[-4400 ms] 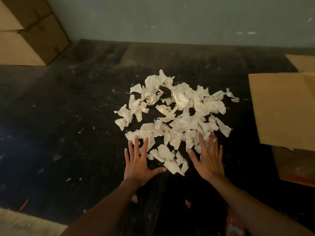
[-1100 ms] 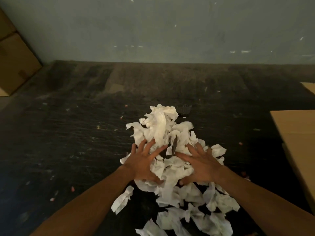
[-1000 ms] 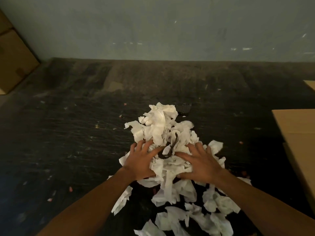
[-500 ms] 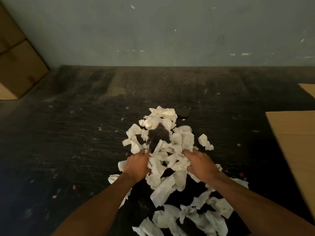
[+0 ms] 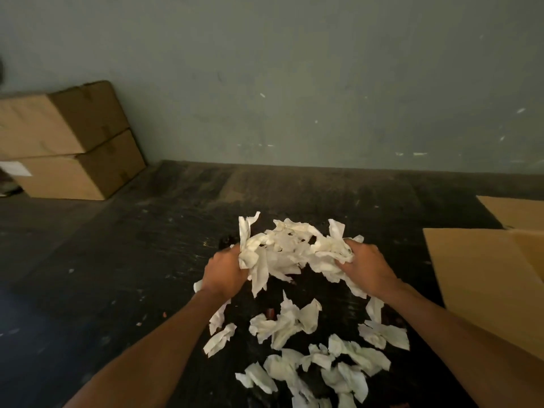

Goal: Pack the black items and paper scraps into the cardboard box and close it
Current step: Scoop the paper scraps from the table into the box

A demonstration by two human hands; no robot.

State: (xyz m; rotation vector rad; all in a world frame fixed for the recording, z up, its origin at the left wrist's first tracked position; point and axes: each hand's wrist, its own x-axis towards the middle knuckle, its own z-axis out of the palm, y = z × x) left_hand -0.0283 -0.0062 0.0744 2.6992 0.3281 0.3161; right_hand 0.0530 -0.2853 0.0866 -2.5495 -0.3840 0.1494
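Both hands, left hand and right hand, are now clamping a lifted bundle of paper scraps that was flat half a second ago, leaving loose scraps on the dark floor, cardboard box waiting at the right edge.

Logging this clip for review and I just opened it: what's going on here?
A person is gathering torn white paper scraps off a dark floor. The left hand and right hand hold a bundle of scraps between them, lifted clear of the floor. Many loose scraps lie below, nearer the person. The open cardboard box stands to the right with nothing visibly going in yet. Two closed stacked boxes sit by the wall at left.
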